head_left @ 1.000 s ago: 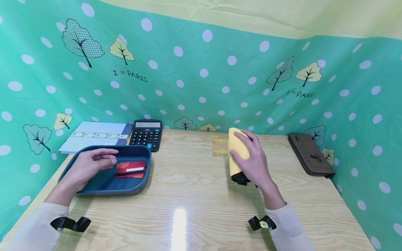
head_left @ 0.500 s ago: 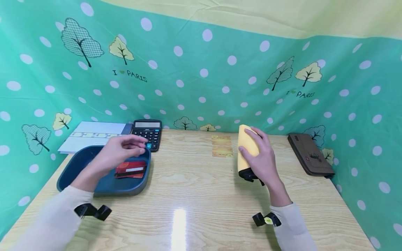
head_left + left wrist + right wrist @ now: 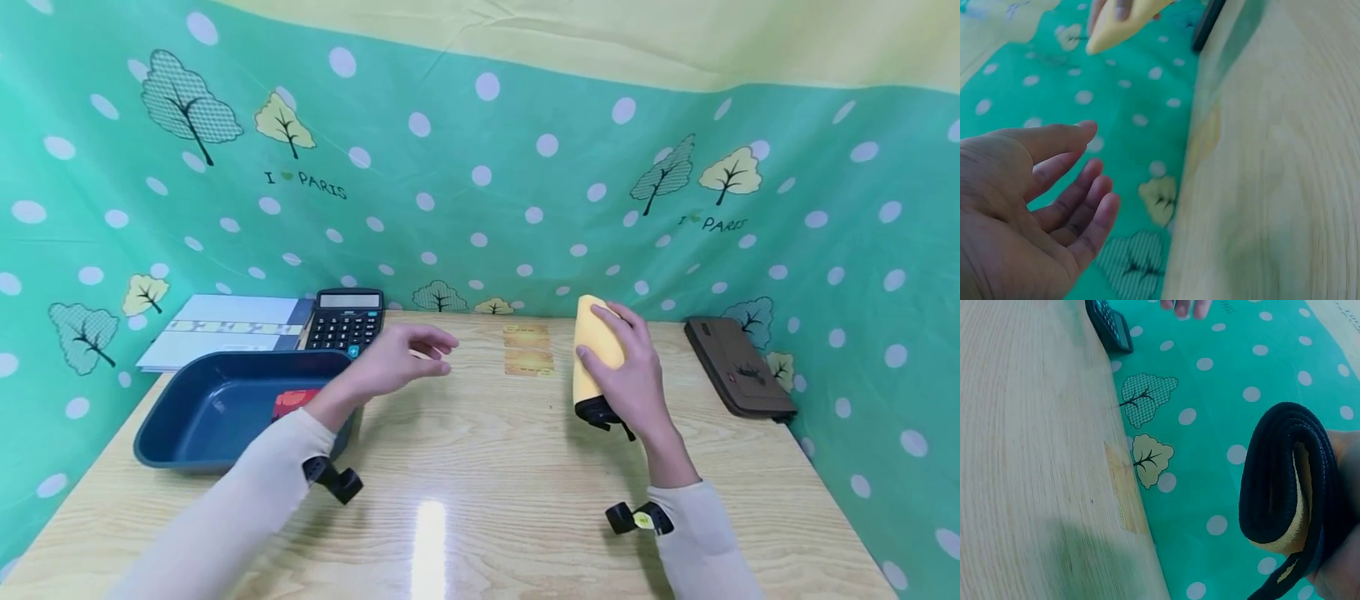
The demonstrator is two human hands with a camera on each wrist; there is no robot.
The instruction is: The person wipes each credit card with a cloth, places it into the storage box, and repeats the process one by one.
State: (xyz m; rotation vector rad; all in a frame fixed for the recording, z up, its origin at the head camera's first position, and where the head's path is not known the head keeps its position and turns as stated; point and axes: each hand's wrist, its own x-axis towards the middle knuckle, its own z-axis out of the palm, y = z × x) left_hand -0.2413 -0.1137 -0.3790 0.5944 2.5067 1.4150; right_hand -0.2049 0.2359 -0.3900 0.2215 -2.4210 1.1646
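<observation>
My right hand (image 3: 636, 379) grips a folded yellow cloth (image 3: 594, 354) with black edging, held up over the right half of the table. The right wrist view shows the cloth's layered dark end (image 3: 1285, 481), with a strip hanging below. My left hand (image 3: 393, 360) is in the air left of the table's middle, fingers loosely bent and apart, nothing between them; the left wrist view shows its bare palm (image 3: 1016, 219). Between the two hands a gold card (image 3: 528, 350) lies flat on the table. A blue tray (image 3: 202, 417) stands at left, with red cards (image 3: 291, 402) inside, partly hidden by my left forearm.
Behind the tray are a black calculator (image 3: 347, 323) and pale blue folders or books (image 3: 228, 329). A brown zipped case (image 3: 742, 368) lies at the back right. A green dotted curtain (image 3: 450, 183) hangs along the back and sides of the wooden table (image 3: 510, 483).
My left hand has moved right, from over the tray to beyond its right rim. The right hand has shifted slightly right with the cloth, uncovering all of the gold card.
</observation>
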